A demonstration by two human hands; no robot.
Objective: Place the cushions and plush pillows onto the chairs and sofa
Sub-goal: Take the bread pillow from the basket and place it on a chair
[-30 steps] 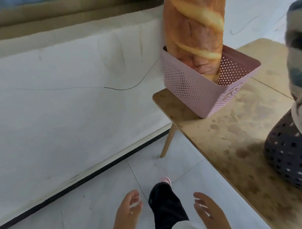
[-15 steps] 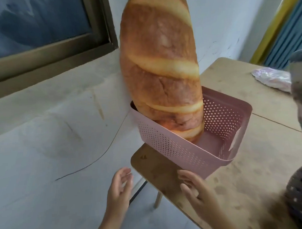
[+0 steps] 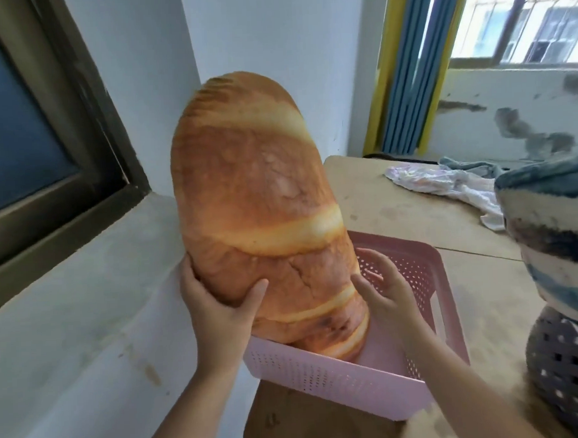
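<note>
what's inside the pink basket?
The bread-shaped plush pillow stands on end in the pink basket, gripped by the left hand and right hand. Bare pink floor beside it; under the pillow is hidden.

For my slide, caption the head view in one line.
Left hand and right hand clasp a bread-shaped plush pillow standing in a pink perforated basket on a wooden table.

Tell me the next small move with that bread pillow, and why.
Probably lift it straight up. The left hand already cups the bread-shaped plush pillow and the right hand presses its other side, yet its lower end is inside the pink perforated basket on the wooden table.
</note>
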